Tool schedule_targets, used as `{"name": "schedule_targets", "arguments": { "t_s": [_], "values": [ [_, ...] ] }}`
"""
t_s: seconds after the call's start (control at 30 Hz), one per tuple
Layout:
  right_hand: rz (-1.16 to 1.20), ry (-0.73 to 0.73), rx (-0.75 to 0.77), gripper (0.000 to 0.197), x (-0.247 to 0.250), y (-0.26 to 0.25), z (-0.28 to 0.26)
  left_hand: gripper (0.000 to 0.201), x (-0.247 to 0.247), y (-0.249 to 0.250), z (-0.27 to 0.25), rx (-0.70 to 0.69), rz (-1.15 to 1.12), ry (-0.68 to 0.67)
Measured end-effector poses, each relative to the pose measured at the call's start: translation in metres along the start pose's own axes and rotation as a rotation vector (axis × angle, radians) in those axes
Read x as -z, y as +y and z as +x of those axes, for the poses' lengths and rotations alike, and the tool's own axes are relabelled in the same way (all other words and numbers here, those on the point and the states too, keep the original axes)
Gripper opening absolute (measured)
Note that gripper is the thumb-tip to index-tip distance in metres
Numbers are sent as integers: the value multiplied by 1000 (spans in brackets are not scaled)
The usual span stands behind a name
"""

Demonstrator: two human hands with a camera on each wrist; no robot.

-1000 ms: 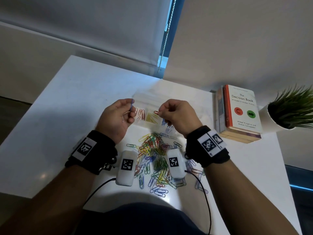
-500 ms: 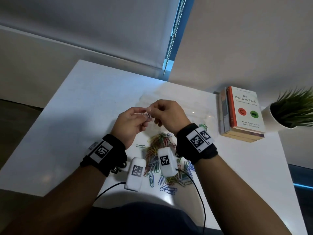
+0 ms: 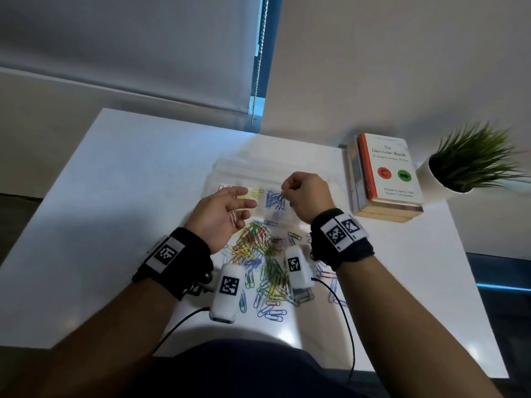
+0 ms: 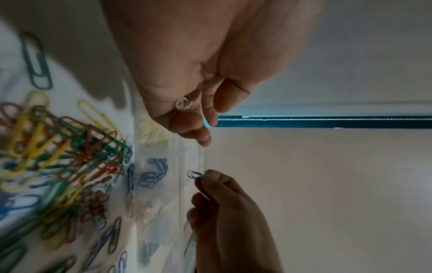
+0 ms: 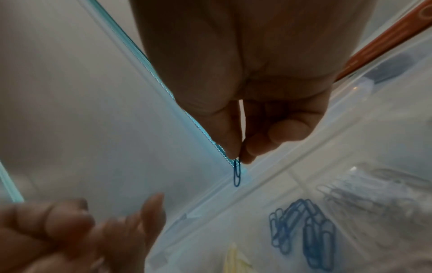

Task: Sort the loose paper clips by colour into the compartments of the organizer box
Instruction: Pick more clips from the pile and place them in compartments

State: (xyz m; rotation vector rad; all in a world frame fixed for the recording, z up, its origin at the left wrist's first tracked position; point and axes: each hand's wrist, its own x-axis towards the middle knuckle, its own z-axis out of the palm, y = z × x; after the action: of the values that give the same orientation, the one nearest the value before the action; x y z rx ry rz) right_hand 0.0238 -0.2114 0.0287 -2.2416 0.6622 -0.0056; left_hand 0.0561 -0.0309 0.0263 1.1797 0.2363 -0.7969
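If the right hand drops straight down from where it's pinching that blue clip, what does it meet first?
Probably the blue clips already in the organizer box; the right hand holds its blue clip above them, though depth is uncertain.

White table (image 3: 115, 173) vs plain wall; grey roller blind (image 3: 129, 47) w/ bead chain (image 3: 260, 58), blue window strip beside it.

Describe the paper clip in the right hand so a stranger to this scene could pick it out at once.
Start at the clear organizer box on the white table, left of the stacked books. Above its compartment of blue clips hovers the right hand, pinching a single blue paper clip by its top. Unlike its neighbours lying in the box, this one hangs in the air.
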Motion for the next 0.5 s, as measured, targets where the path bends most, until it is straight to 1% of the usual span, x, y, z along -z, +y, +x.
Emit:
{"name": "schedule_targets", "arguments": {
  "t_s": [0.13,0.2,0.3,0.33,0.4,0.47,0.5],
  "values": [
    [-109,-6,-26,15,-7,-7,6,40,-7,6,0,-17,-76,-40],
    [-136,-3,-21,16,-6,-8,5,39,-7,7,2,-20,-114,-54],
    [-104,35,78,18,-4,-13,-9,33,-7,6,6,-10,-168,-64],
    [-74,19,136,16,-5,-15,-17,32,-7,5,6,-7,-190,-67],
    [-58,-94,228,12,-13,-21,-32,31,-10,4,6,-1,-219,-72],
    [-116,-192,257,14,-23,-21,-42,30,-13,2,6,9,-193,-72],
    [-143,-201,260,14,-28,-19,-44,29,-15,0,5,15,-169,-73]
  ]
}}
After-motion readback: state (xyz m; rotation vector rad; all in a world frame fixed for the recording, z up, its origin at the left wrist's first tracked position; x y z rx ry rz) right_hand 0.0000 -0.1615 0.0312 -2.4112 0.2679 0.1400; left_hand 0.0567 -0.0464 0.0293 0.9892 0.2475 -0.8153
